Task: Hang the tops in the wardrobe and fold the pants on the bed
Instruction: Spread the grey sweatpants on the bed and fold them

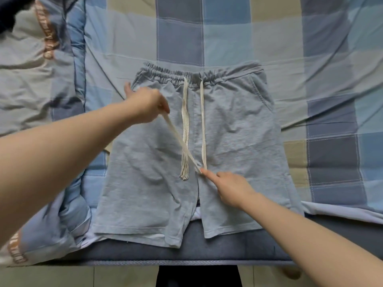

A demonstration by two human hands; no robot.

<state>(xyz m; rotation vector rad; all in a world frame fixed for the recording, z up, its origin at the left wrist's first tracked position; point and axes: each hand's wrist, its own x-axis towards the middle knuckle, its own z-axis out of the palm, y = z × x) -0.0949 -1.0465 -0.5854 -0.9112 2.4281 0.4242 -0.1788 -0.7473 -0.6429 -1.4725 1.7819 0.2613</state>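
Observation:
Light grey-blue shorts (238,129) lie flat on the bed (228,34), waistband away from me, legs toward the near edge. Two cream drawstrings run down from the waistband. The left one (185,125) lies straight with a fringed end. The right one (203,121) goes down to the crotch, where it bends back up to the left. My left hand (145,104) pinches its free end above the left hip of the shorts. My right hand (232,188) presses its index fingertip on the bend of the cord at the crotch.
A checked blue, grey and beige sheet covers the bed. A rumpled quilt (41,83) with brown lettering lies bunched along the left side. The dark mattress edge (207,253) runs across the bottom, with pale floor below it.

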